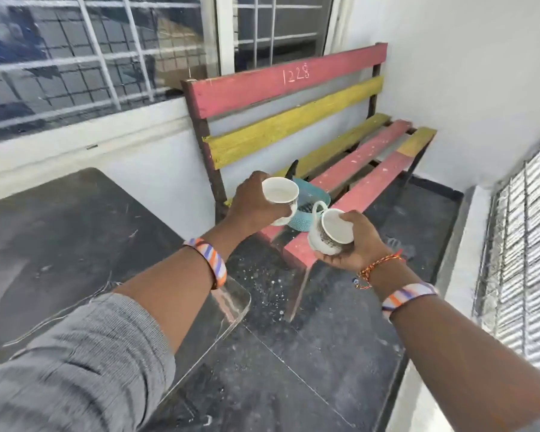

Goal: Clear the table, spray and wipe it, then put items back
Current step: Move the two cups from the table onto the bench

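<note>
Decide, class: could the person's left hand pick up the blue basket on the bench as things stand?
Probably not yet. The left hand hovers right beside the blue basket on the bench, so the way looks free, but its fingers are wrapped round a white cup. The cup must go down first.

From my feed I see a slatted wooden bench [293,88] painted in pink and yellow strips, standing against the white wall [468,57], with "1228" chalked on its top back slat. Behind it runs a window [75,51] with white bars, and at the right edge a metal grille [524,244] covers another opening. The floor [309,353] below is dark and dusty, speckled with pale flecks near the bench's front leg.
</note>
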`<state>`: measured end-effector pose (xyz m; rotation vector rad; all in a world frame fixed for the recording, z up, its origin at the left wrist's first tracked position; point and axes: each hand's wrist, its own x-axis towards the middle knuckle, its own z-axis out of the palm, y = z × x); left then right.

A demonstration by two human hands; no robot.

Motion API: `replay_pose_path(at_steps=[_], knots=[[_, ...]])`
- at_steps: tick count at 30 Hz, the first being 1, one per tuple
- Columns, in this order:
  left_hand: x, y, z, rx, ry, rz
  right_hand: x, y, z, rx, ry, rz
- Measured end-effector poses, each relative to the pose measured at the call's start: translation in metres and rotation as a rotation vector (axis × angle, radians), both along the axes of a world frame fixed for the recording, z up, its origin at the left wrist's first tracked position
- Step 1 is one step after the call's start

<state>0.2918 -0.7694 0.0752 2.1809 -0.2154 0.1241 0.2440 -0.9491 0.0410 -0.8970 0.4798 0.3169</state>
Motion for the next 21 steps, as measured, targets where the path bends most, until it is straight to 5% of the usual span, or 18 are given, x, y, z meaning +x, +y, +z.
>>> replay_pose_path(at_steps=[6,21], knots=[[0.056,-0.073,-0.019,0.025,0.023,-0.057,0.031,-0.074,-0.023,-0.048,0.120,-0.170],[0.277,-0.239,-0.061,0.142,0.142,-0.082,0.254,-0.236,-0.039,-0.233,0.280,-0.198]])
